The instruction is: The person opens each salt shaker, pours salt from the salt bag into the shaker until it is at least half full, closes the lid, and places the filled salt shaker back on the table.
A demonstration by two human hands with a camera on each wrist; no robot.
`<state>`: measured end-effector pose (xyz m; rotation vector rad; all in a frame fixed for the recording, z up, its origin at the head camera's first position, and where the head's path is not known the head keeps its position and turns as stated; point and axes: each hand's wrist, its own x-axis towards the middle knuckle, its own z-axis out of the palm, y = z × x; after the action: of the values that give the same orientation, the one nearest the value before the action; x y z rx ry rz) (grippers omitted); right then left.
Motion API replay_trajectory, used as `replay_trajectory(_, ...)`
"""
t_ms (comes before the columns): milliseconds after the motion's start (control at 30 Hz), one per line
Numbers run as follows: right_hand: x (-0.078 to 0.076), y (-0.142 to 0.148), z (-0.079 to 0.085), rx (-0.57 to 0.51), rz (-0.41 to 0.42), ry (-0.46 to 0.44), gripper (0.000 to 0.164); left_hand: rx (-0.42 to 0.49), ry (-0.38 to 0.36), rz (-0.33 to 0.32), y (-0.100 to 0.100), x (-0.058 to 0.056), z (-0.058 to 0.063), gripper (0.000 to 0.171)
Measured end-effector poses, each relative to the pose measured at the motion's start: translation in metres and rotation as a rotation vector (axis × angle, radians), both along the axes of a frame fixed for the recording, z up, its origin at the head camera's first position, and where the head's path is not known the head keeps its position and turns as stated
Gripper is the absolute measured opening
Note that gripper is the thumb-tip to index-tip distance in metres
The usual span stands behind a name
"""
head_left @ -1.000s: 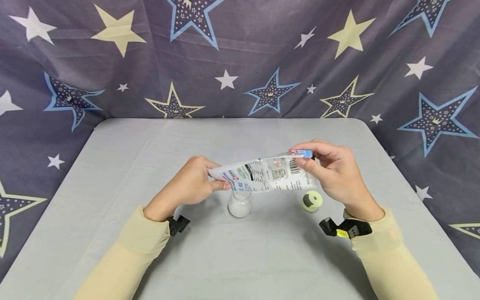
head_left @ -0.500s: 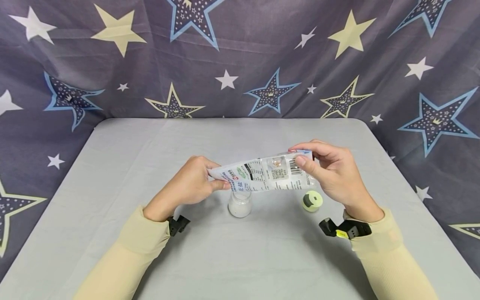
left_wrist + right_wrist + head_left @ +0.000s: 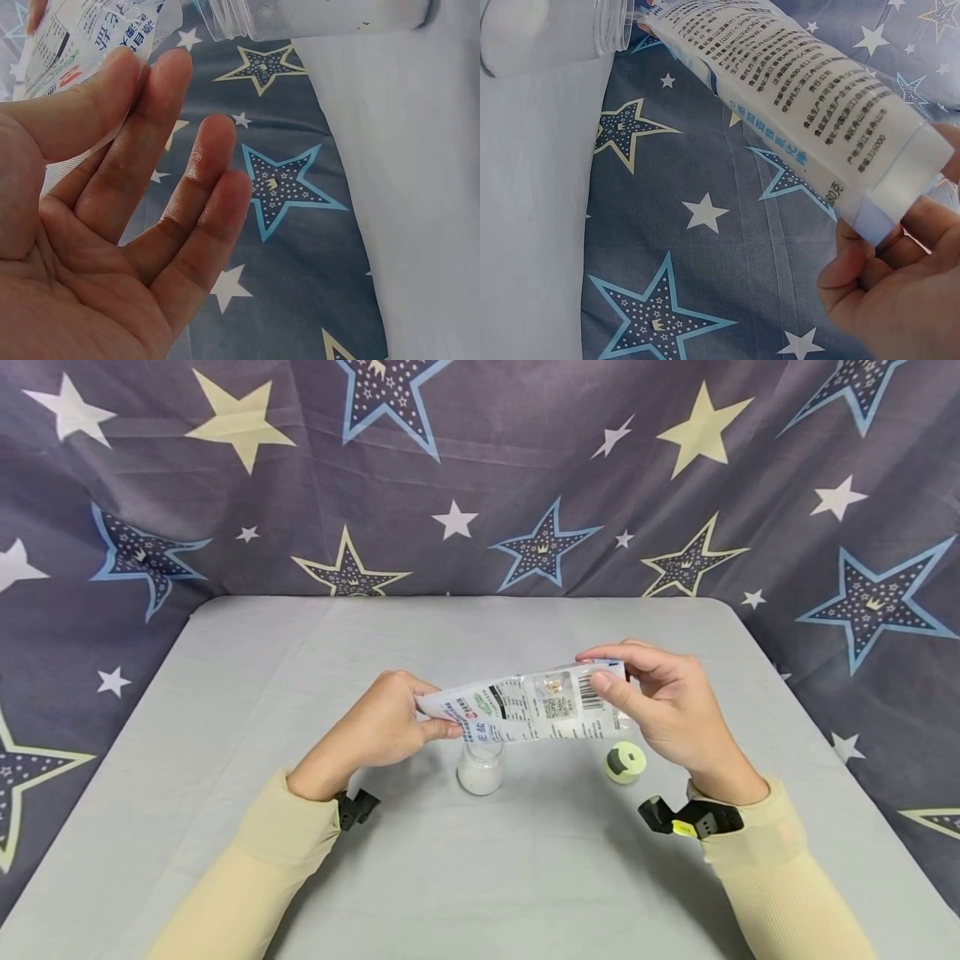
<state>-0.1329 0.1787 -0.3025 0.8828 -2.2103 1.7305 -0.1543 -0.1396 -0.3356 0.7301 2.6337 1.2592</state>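
Note:
A white printed bag of salt (image 3: pixel 525 710) is held by both hands above the table, its right end higher than its left. My left hand (image 3: pixel 386 718) pinches the left end between thumb and index finger; in the left wrist view the other fingers (image 3: pixel 214 187) stand out loosely. At the bag's right end, my right hand (image 3: pixel 667 706) grips it with the thumb in front and fingers behind. A small clear jar (image 3: pixel 481 772), with white contents, stands upright under the bag's left end. The bag hides the jar's mouth in the head view.
A pale green cap (image 3: pixel 624 762) with a dark patch lies on the grey-covered table (image 3: pixel 480 877), right of the jar and below the bag's right end. Behind the table hangs a dark star-patterned cloth (image 3: pixel 480 468).
The bag's right end has turned slightly, so its blue edge shows less than a second ago. Both hands stay in nearly the same place; the jar and cap have not moved.

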Motion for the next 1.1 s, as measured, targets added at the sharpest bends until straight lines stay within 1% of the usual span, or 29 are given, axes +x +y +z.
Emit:
replay_trajectory(233,-0.0009,0.0002,0.0005,0.05,-0.029,0.025,0.024,-0.014,-0.028,-0.008,0.0009,-0.0005,0.001,0.015)
replay_trajectory(400,-0.002,0.0002,0.0016,0.081,-0.044,0.04,0.025,-0.034,-0.052,-0.003,0.0014,-0.0004,0.001,0.016)
replay_trajectory(667,-0.0022,0.0005,0.0046,0.135,-0.079,0.071,0.026,-0.034,-0.08,0.01,0.0013,-0.0002,0.0004,0.014)
replay_trajectory(900,-0.0029,-0.0001,0.0064,0.139,-0.088,0.084,0.027,-0.041,-0.081,0.018,0.0008,-0.0012,-0.0014,0.012)
replay_trajectory(1100,-0.0035,-0.0009,0.0073,0.137,-0.095,0.101,0.026,-0.047,-0.081,0.006,0.0,-0.0021,-0.0024,0.013)
